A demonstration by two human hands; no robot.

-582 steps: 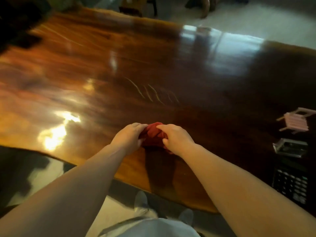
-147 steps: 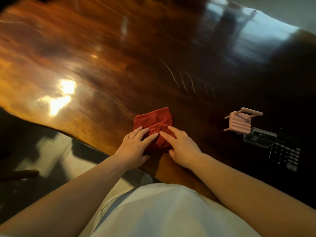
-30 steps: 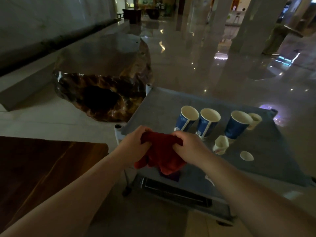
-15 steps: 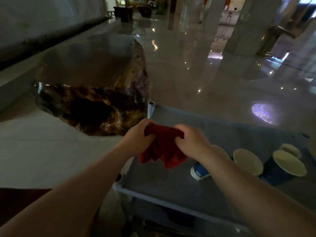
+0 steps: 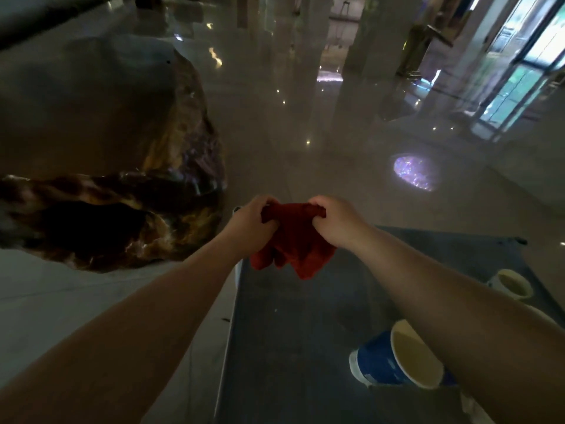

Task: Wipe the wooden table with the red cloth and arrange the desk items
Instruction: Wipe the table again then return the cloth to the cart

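Observation:
The red cloth [image 5: 295, 240] hangs in the air over the far end of a grey cart top [image 5: 293, 332]. My left hand [image 5: 249, 223] grips its upper left corner and my right hand [image 5: 336, 221] grips its upper right corner, so the cloth is stretched between them and droops below. The wooden table and the desk items are out of view.
A blue paper cup [image 5: 394, 359] stands on the cart under my right forearm, and a second cup [image 5: 510, 284] stands at the right edge. A large polished stone block [image 5: 101, 166] sits on the floor to the left. Glossy tiled floor lies beyond, with glass doors at far right.
In the oldest frames I pressed the folded cloth on the wooden table. Over the last second I have come closer over the cart and spread the bunched cloth out between both hands.

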